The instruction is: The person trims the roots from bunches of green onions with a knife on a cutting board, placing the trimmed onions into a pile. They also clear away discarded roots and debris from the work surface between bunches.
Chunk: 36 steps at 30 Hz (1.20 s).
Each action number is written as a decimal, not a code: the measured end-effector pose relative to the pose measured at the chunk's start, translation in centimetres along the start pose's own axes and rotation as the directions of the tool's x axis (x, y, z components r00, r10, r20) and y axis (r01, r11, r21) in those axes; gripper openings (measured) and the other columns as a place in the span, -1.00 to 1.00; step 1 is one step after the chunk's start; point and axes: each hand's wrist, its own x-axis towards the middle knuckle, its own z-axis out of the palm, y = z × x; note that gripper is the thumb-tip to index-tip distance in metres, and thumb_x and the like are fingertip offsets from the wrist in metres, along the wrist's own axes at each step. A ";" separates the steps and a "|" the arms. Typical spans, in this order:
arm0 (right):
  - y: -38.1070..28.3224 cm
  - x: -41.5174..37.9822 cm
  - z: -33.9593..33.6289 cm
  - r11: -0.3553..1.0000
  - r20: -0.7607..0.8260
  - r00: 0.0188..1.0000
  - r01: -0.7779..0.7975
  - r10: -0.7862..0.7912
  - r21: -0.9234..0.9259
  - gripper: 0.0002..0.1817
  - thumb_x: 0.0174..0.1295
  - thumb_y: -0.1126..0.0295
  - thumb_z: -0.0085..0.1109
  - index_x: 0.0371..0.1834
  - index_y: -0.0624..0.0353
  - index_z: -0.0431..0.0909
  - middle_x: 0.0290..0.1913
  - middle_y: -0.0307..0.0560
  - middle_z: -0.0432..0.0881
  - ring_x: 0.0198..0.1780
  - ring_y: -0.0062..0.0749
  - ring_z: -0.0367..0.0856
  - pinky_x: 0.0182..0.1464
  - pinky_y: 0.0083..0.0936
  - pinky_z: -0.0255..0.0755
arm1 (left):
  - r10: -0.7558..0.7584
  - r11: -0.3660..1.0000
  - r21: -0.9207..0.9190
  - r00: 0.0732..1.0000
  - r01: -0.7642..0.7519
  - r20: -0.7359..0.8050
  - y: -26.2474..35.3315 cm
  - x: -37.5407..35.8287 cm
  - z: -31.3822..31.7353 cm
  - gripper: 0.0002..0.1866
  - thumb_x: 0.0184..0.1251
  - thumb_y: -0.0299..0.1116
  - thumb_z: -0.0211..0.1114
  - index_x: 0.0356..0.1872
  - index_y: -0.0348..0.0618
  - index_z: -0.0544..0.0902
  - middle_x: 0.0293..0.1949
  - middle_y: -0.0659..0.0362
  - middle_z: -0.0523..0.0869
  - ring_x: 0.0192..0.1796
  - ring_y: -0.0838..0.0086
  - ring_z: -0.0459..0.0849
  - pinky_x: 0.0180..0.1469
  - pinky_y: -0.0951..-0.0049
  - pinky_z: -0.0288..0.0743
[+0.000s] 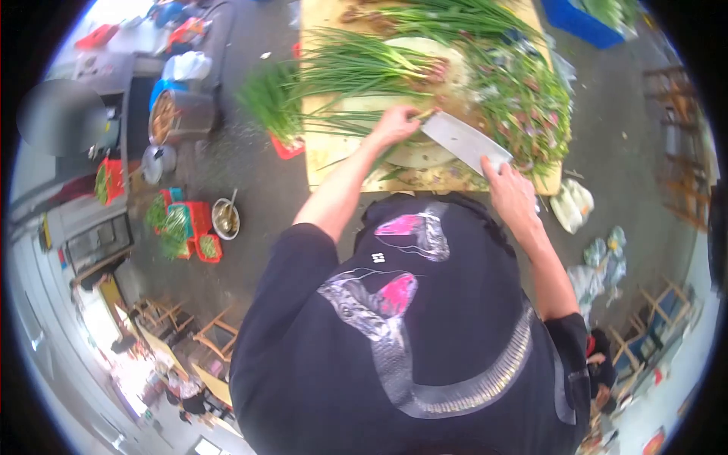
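My right hand [512, 193] is closed round the handle of a broad cleaver [464, 142]. The blade lies tilted over the round cutting board [417, 157], its far end near my left fingertips. My left hand [396, 125] pinches a few spring onions [345, 121] by their root end, with the green leaves trailing left. Behind them a larger bunch of spring onions [364, 64] rests across the board, its reddish bulbs to the right. A heap of trimmed leaves and scraps [527, 114] covers the right side of the wooden table [324, 174].
More spring onions [455, 19] lie along the table's far side. Left of the table, a red basket [288, 148] holds green stalks. A metal pot [189, 115], red crates [199, 220] and a bowl [226, 220] stand on the floor. A blue crate [582, 26] is at the upper right.
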 end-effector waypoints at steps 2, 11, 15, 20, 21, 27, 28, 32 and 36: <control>-0.9 0.3 -0.8 0.994 0.086 0.994 -0.074 0.067 0.082 -0.41 0.42 0.38 0.22 0.55 -0.03 0.46 -0.08 0.18 0.68 -0.14 0.15 0.78 -0.13 0.02 0.65 | 0.013 0.999 -0.035 1.000 -0.013 -0.005 0.0 0.1 0.1 -0.54 0.36 -0.28 0.37 0.24 -0.20 0.77 0.09 -0.11 0.86 0.15 0.17 0.85 0.28 0.25 0.65; -1.6 0.1 -0.1 0.989 0.056 0.997 -0.059 0.052 0.136 -0.42 0.47 0.23 0.29 0.55 -0.02 0.50 -0.21 0.23 0.71 -0.18 0.21 0.77 -0.16 0.05 0.63 | 0.126 0.992 -0.021 0.990 -0.127 -0.067 2.1 -1.6 0.0 -0.56 0.22 -0.32 0.36 0.12 -0.22 0.81 0.00 -0.21 0.85 0.09 -0.05 0.84 0.22 0.09 0.69; -2.5 0.1 -0.6 0.996 0.116 0.992 -0.058 0.051 0.063 -0.43 0.46 0.24 0.30 0.53 0.02 0.53 -0.27 0.20 0.73 -0.21 0.15 0.78 -0.17 0.03 0.64 | 0.178 0.975 0.154 0.979 -0.161 -0.101 4.1 -1.6 -0.6 -0.68 0.25 -0.37 0.27 -0.05 -0.26 0.82 -0.13 -0.22 0.84 0.00 -0.09 0.84 0.10 -0.02 0.70; -3.4 0.5 -1.2 0.999 0.119 0.992 -0.042 0.038 0.034 -0.42 0.43 0.25 0.33 0.52 0.05 0.55 -0.25 0.18 0.76 -0.22 0.11 0.80 -0.18 -0.01 0.66 | 0.258 0.859 0.466 0.965 -0.211 -0.039 7.2 -0.5 -2.6 -0.75 0.33 -0.39 0.23 -0.15 -0.24 0.82 -0.15 -0.15 0.81 -0.05 -0.07 0.83 0.01 -0.08 0.73; -3.4 0.4 -1.3 0.999 0.121 0.992 -0.039 0.035 0.030 -0.41 0.43 0.26 0.33 0.52 0.05 0.55 -0.25 0.19 0.76 -0.22 0.11 0.80 -0.19 -0.02 0.67 | 0.339 0.779 0.553 0.941 -0.295 0.025 7.4 0.4 -3.3 -0.79 0.28 -0.37 0.29 -0.19 -0.19 0.83 -0.15 -0.10 0.83 -0.05 -0.01 0.85 -0.07 -0.01 0.77; -3.7 -0.2 -0.7 0.996 0.122 0.991 -0.071 0.063 0.062 -0.41 0.43 0.24 0.33 0.52 0.06 0.55 -0.25 0.22 0.76 -0.19 0.13 0.81 -0.14 -0.01 0.67 | 0.312 0.692 0.683 0.950 -0.234 0.009 9.1 5.2 -7.5 -0.82 0.30 -0.36 0.36 -0.16 -0.11 0.84 -0.12 -0.01 0.86 -0.03 0.10 0.87 -0.08 0.10 0.79; -3.8 -0.6 -0.8 0.993 0.114 0.991 -0.083 0.074 0.081 -0.41 0.43 0.23 0.33 0.52 0.06 0.55 -0.24 0.22 0.76 -0.18 0.14 0.80 -0.13 0.00 0.66 | 0.252 0.721 0.657 0.967 -0.218 0.045 9.6 5.5 -8.5 -0.82 0.31 -0.36 0.36 -0.15 -0.10 0.84 -0.11 0.01 0.87 -0.02 0.11 0.87 -0.07 0.10 0.78; -3.8 -0.7 -1.2 0.973 0.063 0.991 -0.129 0.120 0.190 -0.43 0.44 0.21 0.32 0.50 0.06 0.57 -0.17 0.23 0.79 -0.15 0.18 0.80 -0.09 0.02 0.65 | 0.470 0.807 0.419 0.882 -0.417 -0.027 7.7 5.8 -7.7 -0.75 0.32 -0.31 0.36 -0.02 0.03 0.85 -0.03 0.06 0.88 0.04 0.06 0.85 0.05 0.05 0.74; -2.3 -2.8 -1.4 0.945 -0.025 0.986 -0.153 0.167 0.290 -0.46 0.45 0.18 0.32 0.47 0.06 0.60 -0.12 0.21 0.81 -0.12 0.20 0.80 -0.06 0.01 0.65 | 0.394 0.812 0.476 0.919 -0.336 -0.024 3.9 5.0 -3.9 -0.66 0.25 -0.40 0.31 0.04 0.00 0.83 -0.01 -0.01 0.85 0.08 0.02 0.82 0.14 0.01 0.70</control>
